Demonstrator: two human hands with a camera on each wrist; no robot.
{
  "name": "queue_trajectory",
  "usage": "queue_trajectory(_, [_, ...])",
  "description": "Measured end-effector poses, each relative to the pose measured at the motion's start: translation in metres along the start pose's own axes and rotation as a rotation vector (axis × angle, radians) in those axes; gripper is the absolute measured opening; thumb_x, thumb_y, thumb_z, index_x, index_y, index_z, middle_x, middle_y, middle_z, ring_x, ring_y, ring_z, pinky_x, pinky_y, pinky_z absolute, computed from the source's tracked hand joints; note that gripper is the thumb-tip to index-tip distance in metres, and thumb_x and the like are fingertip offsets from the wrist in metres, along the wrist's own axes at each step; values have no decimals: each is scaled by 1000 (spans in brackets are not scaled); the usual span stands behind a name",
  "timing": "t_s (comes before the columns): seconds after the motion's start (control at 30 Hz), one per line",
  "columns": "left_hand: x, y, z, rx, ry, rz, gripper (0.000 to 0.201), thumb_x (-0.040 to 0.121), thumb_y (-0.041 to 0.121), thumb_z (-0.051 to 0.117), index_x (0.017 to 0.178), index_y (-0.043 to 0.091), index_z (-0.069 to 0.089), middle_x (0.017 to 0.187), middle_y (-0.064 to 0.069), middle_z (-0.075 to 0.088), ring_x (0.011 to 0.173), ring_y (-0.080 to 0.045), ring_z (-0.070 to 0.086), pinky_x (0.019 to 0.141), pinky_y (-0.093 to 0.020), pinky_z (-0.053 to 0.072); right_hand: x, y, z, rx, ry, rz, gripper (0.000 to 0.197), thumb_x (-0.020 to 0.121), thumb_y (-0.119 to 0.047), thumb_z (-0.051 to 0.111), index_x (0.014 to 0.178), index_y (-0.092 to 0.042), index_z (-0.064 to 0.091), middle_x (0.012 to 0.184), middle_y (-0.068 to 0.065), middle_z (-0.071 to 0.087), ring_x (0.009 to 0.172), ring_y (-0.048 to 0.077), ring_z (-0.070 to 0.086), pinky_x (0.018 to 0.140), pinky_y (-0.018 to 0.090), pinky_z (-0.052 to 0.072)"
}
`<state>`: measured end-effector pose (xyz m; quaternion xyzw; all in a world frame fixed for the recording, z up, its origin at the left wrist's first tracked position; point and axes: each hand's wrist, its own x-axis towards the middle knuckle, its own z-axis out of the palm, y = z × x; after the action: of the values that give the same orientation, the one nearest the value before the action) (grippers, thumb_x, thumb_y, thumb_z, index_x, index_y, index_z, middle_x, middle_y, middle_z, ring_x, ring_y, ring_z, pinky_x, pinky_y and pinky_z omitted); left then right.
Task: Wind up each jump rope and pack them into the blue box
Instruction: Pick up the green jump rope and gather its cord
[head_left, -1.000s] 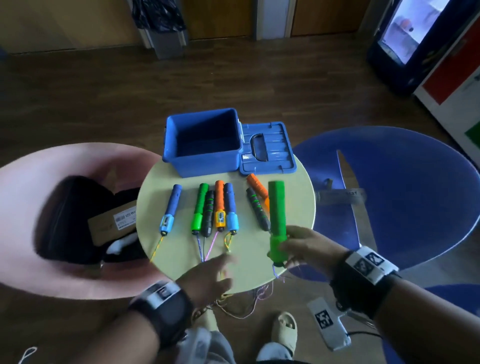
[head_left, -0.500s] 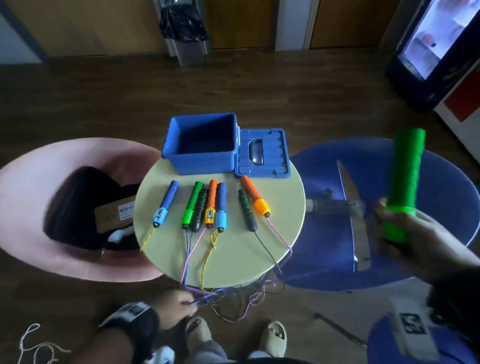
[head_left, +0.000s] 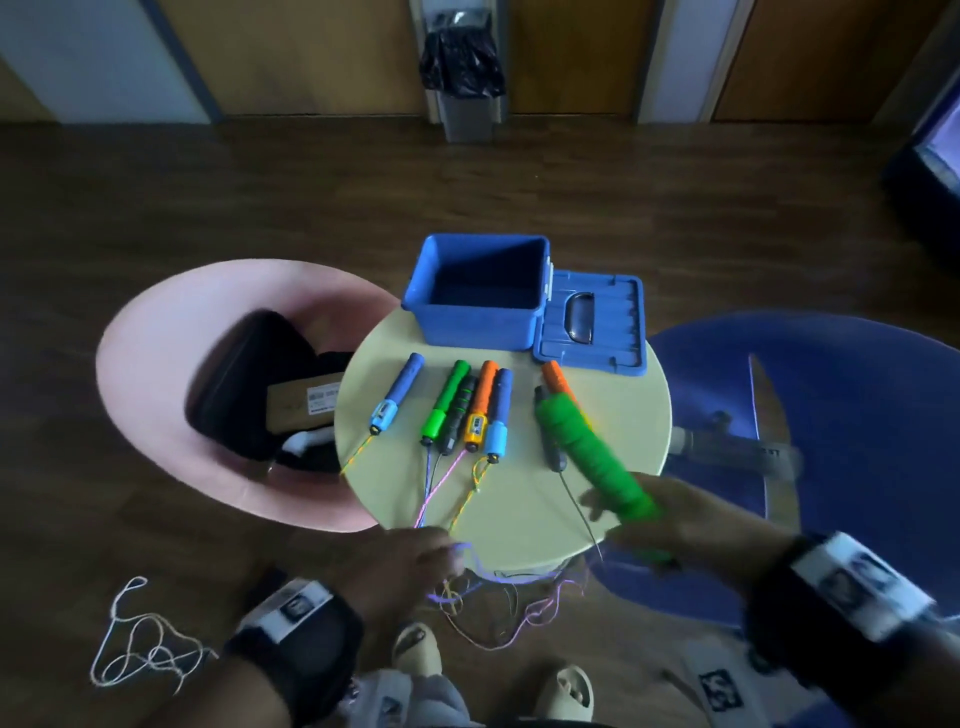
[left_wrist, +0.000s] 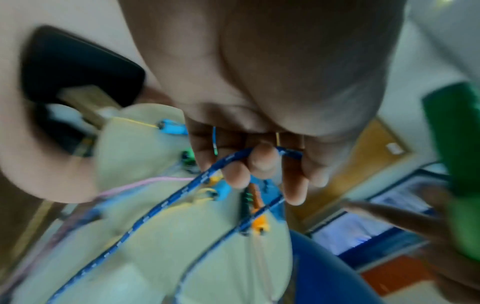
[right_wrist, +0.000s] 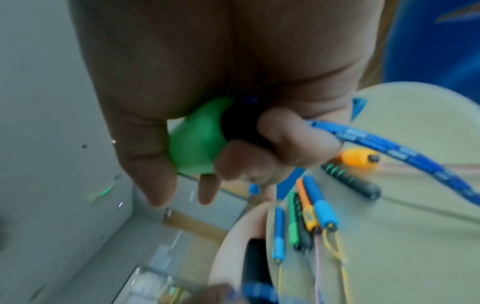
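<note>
The right hand (head_left: 691, 525) grips a green handle (head_left: 587, 457) over the tabletop's (head_left: 613, 415) near right edge. Blue rope (right_wrist: 389, 144) leaves its end. The left hand (head_left: 400, 566), at the near edge, holds a loop of that rope in curled fingers (left_wrist: 259, 162). The blue box (head_left: 478, 291) stands open at the far edge; other handles lie mid-table.

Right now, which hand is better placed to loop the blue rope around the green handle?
The left hand. It already pinches the blue rope near the table edge, while the right hand is occupied gripping the green handle and should probably just hold it.
</note>
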<state>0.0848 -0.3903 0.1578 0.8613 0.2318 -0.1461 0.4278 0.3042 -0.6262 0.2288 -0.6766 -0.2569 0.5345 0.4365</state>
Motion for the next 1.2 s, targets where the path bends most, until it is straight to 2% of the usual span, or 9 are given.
queue_trajectory(0.1, [7, 57, -1, 36, -17, 134, 18, 83, 54, 48, 83, 39, 57, 70, 9, 59, 68, -6, 56, 68, -25, 43, 38, -21, 40, -134, -209, -51, 32, 67, -30, 77, 97, -23, 68, 89, 21, 64, 71, 25, 57, 68, 39, 48])
queue_trajectory(0.2, [9, 76, -7, 70, -75, 200, 29, 80, 52, 50, 92, 28, 62, 82, 1, 66, 78, -11, 58, 76, -29, 47, 46, -33, 49, -184, -298, 5, 20, 70, -26, 73, 88, -22, 66, 68, -2, 63, 52, 14, 54, 51, 26, 43])
queue_trajectory(0.33, [2, 35, -4, 193, -76, 98, 29, 87, 45, 60, 81, 17, 59, 69, 4, 57, 66, -6, 49, 68, -25, 43, 34, -29, 35, -94, -356, 37, 24, 59, -29, 74, 71, -11, 63, 57, 5, 59, 44, 15, 50, 45, 20, 40])
queue_trajectory(0.47, [-20, -43, 3, 183, -24, -103, 26, 88, 37, 63, 64, 27, 59, 56, 9, 55, 55, 2, 48, 61, -18, 38, 11, -14, -3, 292, -171, -77, 48, 43, -30, 87, 69, 0, 60, 56, 14, 51, 43, 20, 44, 40, 22, 32])
queue_trajectory(0.67, [-41, -100, 8, 52, 7, -413, 42, 97, 12, 57, 55, 18, 54, 49, 5, 50, 37, 3, 45, 52, -17, 37, -21, 6, -34, 671, 135, -164, 66, 19, -35, 95, 74, -4, 77, 78, 16, 69, 66, 25, 69, 61, 28, 57])
queue_trajectory(0.77, [-21, -71, -1, -33, 20, -315, 33, 85, 42, 56, 59, 21, 59, 57, 1, 57, 46, -6, 51, 61, -27, 44, -10, 14, -18, 573, 129, -71, 73, 19, -33, 96, 82, 0, 79, 85, 21, 71, 73, 27, 72, 66, 30, 59])
queue_trajectory(0.87, [4, -14, -14, -28, -17, -136, 45, 69, 67, 37, 71, 30, 63, 69, 4, 64, 61, -7, 56, 69, -26, 46, 16, 16, 6, 458, 123, 15, 54, 43, -16, 85, 91, 6, 75, 88, 23, 68, 77, 30, 70, 69, 32, 56])
queue_trajectory(1.07, [17, 95, -24, -62, 108, 293, 21, 96, 16, 57, 76, 18, 63, 76, 8, 57, 69, 4, 51, 69, -12, 37, 49, 0, 53, 231, 80, 6, 43, 55, -22, 76, 96, -9, 73, 93, 13, 74, 81, 24, 65, 70, 36, 44])
queue_trajectory(1.2, [14, 107, -34, -198, 153, 352, 17, 94, 19, 58, 79, 20, 68, 79, 4, 66, 74, -2, 58, 73, -16, 44, 48, -5, 63, 378, -29, -39, 28, 63, -8, 64, 91, -3, 66, 88, 10, 67, 72, 24, 63, 58, 31, 40])
